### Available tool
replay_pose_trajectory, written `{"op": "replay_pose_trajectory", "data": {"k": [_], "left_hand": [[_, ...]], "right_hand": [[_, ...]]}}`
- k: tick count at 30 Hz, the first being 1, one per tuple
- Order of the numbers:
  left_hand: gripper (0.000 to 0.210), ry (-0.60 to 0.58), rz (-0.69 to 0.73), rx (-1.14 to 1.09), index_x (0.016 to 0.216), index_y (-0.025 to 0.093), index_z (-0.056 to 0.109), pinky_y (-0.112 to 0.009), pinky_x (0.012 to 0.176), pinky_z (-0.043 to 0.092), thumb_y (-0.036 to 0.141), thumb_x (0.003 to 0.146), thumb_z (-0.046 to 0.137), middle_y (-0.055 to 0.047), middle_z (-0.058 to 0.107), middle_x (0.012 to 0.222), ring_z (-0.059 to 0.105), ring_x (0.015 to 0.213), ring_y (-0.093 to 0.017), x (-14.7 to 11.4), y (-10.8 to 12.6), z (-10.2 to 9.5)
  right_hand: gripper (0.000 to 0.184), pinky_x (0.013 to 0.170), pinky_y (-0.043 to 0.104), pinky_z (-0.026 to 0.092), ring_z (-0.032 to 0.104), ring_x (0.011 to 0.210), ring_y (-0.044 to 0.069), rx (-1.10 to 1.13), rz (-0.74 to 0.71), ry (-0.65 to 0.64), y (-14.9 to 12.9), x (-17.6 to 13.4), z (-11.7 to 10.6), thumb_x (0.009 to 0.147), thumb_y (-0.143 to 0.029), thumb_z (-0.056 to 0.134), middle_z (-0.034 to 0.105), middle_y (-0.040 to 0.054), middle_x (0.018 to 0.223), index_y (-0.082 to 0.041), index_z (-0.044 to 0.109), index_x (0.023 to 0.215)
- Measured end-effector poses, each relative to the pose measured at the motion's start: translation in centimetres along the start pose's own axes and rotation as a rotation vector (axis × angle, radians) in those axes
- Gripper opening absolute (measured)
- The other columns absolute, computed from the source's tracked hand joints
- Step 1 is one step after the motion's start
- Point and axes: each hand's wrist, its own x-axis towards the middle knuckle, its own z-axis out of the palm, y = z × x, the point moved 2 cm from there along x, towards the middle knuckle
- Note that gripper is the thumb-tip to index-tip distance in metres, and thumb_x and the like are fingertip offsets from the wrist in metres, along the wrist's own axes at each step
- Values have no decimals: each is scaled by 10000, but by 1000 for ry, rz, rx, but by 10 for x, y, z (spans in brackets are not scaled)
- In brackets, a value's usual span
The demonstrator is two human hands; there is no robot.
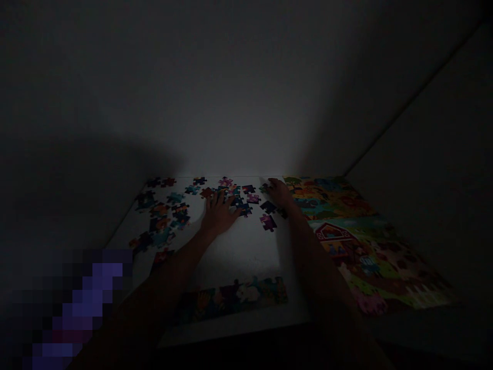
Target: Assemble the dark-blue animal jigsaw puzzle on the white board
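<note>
My left hand [219, 215] lies open on the white table, fingers spread, its tips among several jigsaw puzzle pieces [243, 208]. Farther right, my right hand [281, 193] is bent at the far edge of the table. Its thumb and forefinger are closed around a dark greenish puzzle piece [264, 188], though dim light blurs the grip. Close by that hand lie a dark blue piece [268, 207] and a purple piece [268, 222]. An assembled puzzle strip [246, 293] with a white animal on it runs along the near side, partly behind my left forearm.
Loose pieces [159, 223] are scattered over the table's left side. At the right lie an assembled farm puzzle [365, 257] with a red barn and, beyond it, another colourful puzzle picture [327, 195]. A pale wall [239, 103] rises behind the white table [246, 252]. The room is dark.
</note>
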Motion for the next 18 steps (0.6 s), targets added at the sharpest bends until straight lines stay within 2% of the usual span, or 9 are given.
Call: {"op": "replay_pose_trajectory", "data": {"k": [5, 9, 11, 13, 15, 18], "left_hand": [[595, 14, 12, -52, 1415, 263, 481, -600, 1177, 141, 604, 933, 419, -108, 294, 1595, 206, 1475, -377, 0, 0, 1], [577, 24, 39, -80, 1395, 259, 506, -598, 1180, 121, 591, 927, 441, -122, 309, 1585, 219, 1472, -366, 0, 1, -1], [565, 40, 34, -87, 1383, 262, 520, -597, 1181, 107, 589, 929, 436, -118, 328, 1576, 226, 1470, -357, -2, 2, -3], [560, 50, 41, -92, 1371, 258, 534, -587, 1187, 86, 589, 934, 421, -117, 363, 1556, 240, 1465, -341, -5, 3, -4], [556, 59, 55, -96, 1369, 254, 539, -585, 1191, 67, 584, 941, 408, -125, 387, 1539, 247, 1462, -330, -8, 4, -6], [542, 67, 66, -97, 1366, 245, 542, -568, 1198, 73, 566, 950, 408, -130, 395, 1533, 248, 1462, -309, -11, 5, -6]], "right_hand": [[556, 1010, 376, 417, 586, 1181, 305, -272, 43, 5, -2, -5, -7, 856, -516, 621, 648, 213, 1241, -99, 661, 1223], [494, 972, 390, 431, 621, 1123, 298, -354, 104, -10, -4, -6, -12, 841, -542, 620, 692, 188, 1158, -143, 711, 1119], [447, 952, 391, 439, 642, 1075, 296, -329, 119, -26, -3, -6, -15, 805, -515, 669, 722, 174, 1069, -142, 725, 1044], [368, 893, 390, 466, 670, 959, 290, -247, 146, -40, -1, -7, -19, 748, -490, 723, 736, 148, 904, -146, 721, 879], [309, 803, 389, 491, 664, 826, 270, -105, 170, 1, 2, -9, -22, 667, -447, 780, 693, 96, 737, -170, 657, 730], [323, 703, 381, 496, 619, 747, 235, -23, 174, 59, 5, -12, -25, 632, -407, 784, 631, 57, 725, -193, 566, 736]]}}
